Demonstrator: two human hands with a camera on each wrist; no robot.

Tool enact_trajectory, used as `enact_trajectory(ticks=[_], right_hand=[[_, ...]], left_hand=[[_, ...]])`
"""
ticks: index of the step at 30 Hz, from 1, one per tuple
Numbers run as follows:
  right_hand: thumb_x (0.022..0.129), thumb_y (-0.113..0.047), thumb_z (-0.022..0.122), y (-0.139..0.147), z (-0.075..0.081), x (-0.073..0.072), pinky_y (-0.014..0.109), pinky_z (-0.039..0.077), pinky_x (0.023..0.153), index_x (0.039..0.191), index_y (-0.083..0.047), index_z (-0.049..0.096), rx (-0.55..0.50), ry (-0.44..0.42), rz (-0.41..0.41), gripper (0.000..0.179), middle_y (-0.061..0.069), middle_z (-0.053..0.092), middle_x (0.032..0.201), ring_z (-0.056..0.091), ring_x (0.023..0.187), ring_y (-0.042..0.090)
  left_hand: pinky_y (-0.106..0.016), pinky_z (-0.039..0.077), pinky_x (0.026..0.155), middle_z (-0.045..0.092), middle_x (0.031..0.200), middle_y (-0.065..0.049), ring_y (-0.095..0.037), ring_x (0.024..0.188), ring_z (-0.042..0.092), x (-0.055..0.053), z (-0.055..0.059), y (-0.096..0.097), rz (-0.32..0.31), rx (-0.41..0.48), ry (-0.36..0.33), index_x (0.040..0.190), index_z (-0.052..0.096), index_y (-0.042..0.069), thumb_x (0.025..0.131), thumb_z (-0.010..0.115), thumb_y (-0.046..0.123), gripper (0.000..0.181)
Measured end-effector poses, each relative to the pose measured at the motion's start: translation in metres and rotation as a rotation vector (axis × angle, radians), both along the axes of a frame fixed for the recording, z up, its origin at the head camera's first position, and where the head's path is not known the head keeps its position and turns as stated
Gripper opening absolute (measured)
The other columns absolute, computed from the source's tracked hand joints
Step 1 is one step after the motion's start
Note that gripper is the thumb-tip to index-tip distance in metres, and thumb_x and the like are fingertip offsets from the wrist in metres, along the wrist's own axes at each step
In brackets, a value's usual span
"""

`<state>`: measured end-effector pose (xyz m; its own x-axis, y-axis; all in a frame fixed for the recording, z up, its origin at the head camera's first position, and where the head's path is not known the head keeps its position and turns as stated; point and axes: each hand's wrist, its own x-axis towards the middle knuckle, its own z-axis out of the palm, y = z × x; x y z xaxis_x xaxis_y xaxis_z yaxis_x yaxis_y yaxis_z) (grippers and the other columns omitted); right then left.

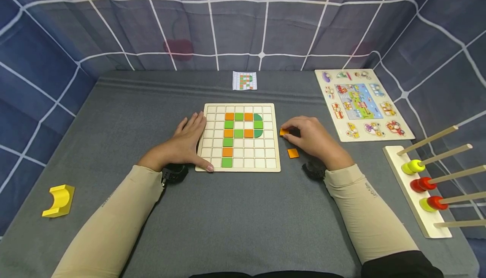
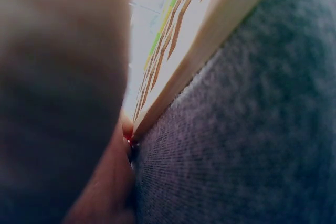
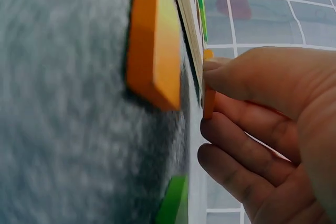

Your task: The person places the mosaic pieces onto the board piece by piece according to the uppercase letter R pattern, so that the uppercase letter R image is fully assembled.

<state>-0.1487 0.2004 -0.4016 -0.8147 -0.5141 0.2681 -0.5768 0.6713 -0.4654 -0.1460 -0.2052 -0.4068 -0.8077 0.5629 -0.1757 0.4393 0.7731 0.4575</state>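
Observation:
A wooden grid board (image 1: 254, 160) lies in the middle of the table, with orange, green and rounded dark green tiles forming a letter P. My left hand (image 1: 186, 141) rests along the board's left side, fingers extended and thumb on the near edge. In the left wrist view the board's side (image 2: 194, 56) runs close by the hand. Just off the board's right edge, my right hand (image 1: 313, 139) pinches an orange square tile (image 3: 209, 103) between thumb and fingers. A second orange tile (image 1: 293, 153) lies on the cloth below that hand. The right wrist view also shows a green tile (image 3: 173, 203).
Behind the board lies a small pattern card (image 1: 244, 81). A picture puzzle board (image 1: 345, 132) is at the back right, and a peg stand with coloured beads (image 1: 404, 191) stands nearer on the right. A yellow arch block (image 1: 60, 201) sits at far left.

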Motion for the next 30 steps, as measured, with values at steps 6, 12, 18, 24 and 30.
enact_trajectory(ticks=[6, 12, 18, 24, 30], right_hand=[[0.094, -0.006, 0.082, -0.013, 0.003, 0.001, 0.051, 0.05, 0.097, 0.114, -0.001, 0.079, -0.006, 0.002, 0.035, 0.021, 0.011, 0.075, 0.11, 0.068, 0.105, 0.029], [0.093, -0.005, 0.082, -0.037, 0.007, 0.0, 0.047, 0.051, 0.094, 0.113, 0.0, 0.078, -0.023, -0.005, 0.112, 0.02, 0.01, 0.074, 0.109, 0.067, 0.102, 0.026], [0.092, -0.003, 0.083, -0.06, 0.009, -0.002, 0.039, 0.055, 0.087, 0.108, -0.001, 0.08, -0.025, 0.011, 0.197, 0.017, 0.006, 0.075, 0.106, 0.069, 0.098, 0.022], [0.09, -0.002, 0.084, -0.073, 0.013, -0.001, 0.038, 0.055, 0.087, 0.105, -0.002, 0.081, -0.036, 0.029, 0.243, 0.015, 0.006, 0.076, 0.104, 0.07, 0.098, 0.022], [0.09, -0.001, 0.084, -0.085, 0.015, 0.001, 0.036, 0.054, 0.089, 0.101, -0.003, 0.08, -0.032, 0.015, 0.288, 0.012, 0.004, 0.076, 0.1, 0.07, 0.096, 0.02]], left_hand=[[-0.056, -0.012, 0.121, -0.013, 0.171, -0.026, -0.039, 0.157, -0.013, 0.0, 0.0, -0.001, -0.004, 0.005, 0.0, 0.164, -0.002, -0.009, 0.065, 0.092, 0.07, 0.158], [-0.056, -0.011, 0.121, -0.013, 0.17, -0.027, -0.039, 0.157, -0.013, 0.0, 0.0, -0.001, -0.003, 0.001, 0.0, 0.164, -0.002, -0.009, 0.065, 0.091, 0.07, 0.157], [-0.056, -0.013, 0.121, -0.014, 0.171, -0.026, -0.039, 0.157, -0.014, 0.0, 0.0, 0.001, -0.012, 0.003, -0.001, 0.164, -0.003, -0.009, 0.064, 0.092, 0.07, 0.159], [-0.054, -0.013, 0.121, -0.014, 0.171, -0.025, -0.037, 0.157, -0.015, -0.001, -0.001, -0.001, -0.01, -0.001, 0.001, 0.164, -0.003, -0.007, 0.064, 0.091, 0.072, 0.159], [-0.052, -0.013, 0.121, -0.013, 0.171, -0.023, -0.036, 0.157, -0.015, -0.002, -0.002, -0.001, -0.002, -0.001, 0.002, 0.165, -0.002, -0.006, 0.063, 0.091, 0.072, 0.159]])
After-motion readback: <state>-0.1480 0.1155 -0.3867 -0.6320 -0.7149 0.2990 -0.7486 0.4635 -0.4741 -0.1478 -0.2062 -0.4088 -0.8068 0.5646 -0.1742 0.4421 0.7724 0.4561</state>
